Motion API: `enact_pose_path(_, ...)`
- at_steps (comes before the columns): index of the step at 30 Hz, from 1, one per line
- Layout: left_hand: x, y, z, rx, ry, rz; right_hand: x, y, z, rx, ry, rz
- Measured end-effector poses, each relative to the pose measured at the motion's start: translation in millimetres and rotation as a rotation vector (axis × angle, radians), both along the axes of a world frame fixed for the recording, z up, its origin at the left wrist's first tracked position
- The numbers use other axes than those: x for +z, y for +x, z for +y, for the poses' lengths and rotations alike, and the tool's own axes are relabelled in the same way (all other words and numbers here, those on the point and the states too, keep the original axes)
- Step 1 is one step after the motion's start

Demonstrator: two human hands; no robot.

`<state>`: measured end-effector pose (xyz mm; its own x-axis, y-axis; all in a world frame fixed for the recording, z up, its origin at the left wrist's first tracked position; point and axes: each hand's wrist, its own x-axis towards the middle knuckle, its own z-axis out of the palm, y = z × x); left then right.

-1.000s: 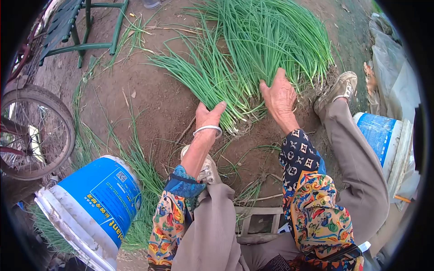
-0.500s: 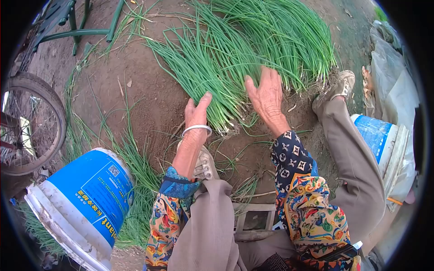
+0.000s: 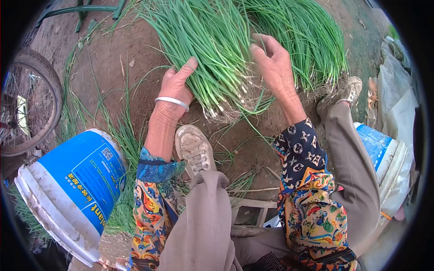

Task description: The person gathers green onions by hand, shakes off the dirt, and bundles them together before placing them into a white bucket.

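A bunch of green onions (image 3: pixel 203 58) with white root ends lies between my two hands, its roots pointing toward me. My left hand (image 3: pixel 177 88), with a pale bangle at the wrist, is closed round the left side of the bunch, thumb on top and fingers hidden beneath. My right hand (image 3: pixel 275 61) is at the right side of the bunch, thumb and fingers curved around its edge; the fingertips are partly hidden and blurred. A second, larger pile of green onions (image 3: pixel 307 40) lies on the soil beyond my right hand.
A blue and white bucket (image 3: pixel 86 176) is at the lower left, another bucket (image 3: pixel 375 140) at the right. A bicycle wheel (image 3: pixel 49 86) and green metal legs (image 3: pixel 86 8) are at the upper left. Plastic sheeting (image 3: pixel 398 99) lies far right. My shoes (image 3: pixel 194 147) flank the onions.
The bunch between my hands looks larger and raised, more separated from the pile. My left hand has moved left and up round it, and my right hand slightly up. The view has shifted.
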<state>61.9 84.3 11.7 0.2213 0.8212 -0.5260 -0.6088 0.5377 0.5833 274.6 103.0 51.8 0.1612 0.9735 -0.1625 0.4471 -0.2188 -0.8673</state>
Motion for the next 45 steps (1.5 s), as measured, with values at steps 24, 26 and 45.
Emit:
enact_pose_path(24, -14, 19, -56, -0.359, 0.261, 1.523, -51, -24, -42, 0.303, 0.040, -0.458)
enact_pose_path(26, -16, 17, -56, -0.376, 0.190, 1.450, -47, -21, -43, 0.331, 0.037, -0.475)
enact_pose_path(45, -21, -16, -72, -0.155, -0.037, 0.465, -48, -67, -70, 0.264, -0.383, 0.078)
